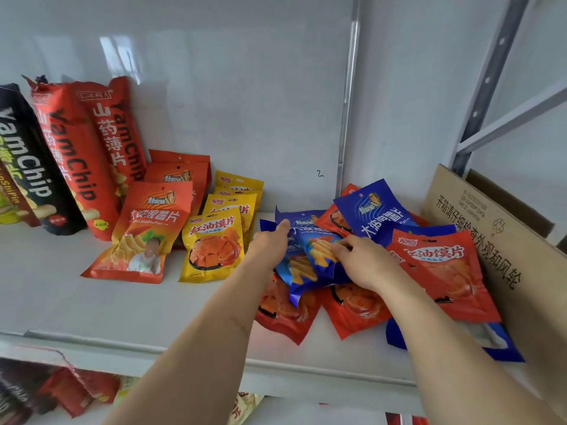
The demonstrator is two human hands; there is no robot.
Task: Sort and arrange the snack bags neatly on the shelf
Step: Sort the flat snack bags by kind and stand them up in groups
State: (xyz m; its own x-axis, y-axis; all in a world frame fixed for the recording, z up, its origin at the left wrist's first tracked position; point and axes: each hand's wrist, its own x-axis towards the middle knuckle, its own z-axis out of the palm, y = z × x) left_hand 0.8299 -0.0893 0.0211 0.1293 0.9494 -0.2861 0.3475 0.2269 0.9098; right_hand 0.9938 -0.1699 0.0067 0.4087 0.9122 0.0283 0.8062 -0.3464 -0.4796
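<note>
Snack bags, blue (319, 256): several, lying overlapped in a loose pile right of centre on the white shelf (92, 302), mixed with flat red bags (441, 271). One more blue bag (371, 210) leans up at the far side of the pile; another pokes out at the near right edge under the red ones.

Left hand (270, 243): at the left edge of the pile, thumb up against a blue bag's top corner; the fingers are hidden behind the hand, so whether they pinch it cannot be told.

Right hand (365, 262): on top of the pile, fingers curled and pinching the middle blue bag.

Sorted stock, left half of the shelf: tall yam chip bags (92, 154), red and black, upright against the back wall; orange bags (147, 231) in a row running front to back; yellow bags (214, 243) in a like row just beside them.

Cardboard box (497, 240): far right, touching the pile.

Progress, as judged: three kinds look arranged; the blue and red bags remain unsorted, roughly a third of the job. Bare shelf between the yellow row and the pile seems to be the place for the next rows.
</note>
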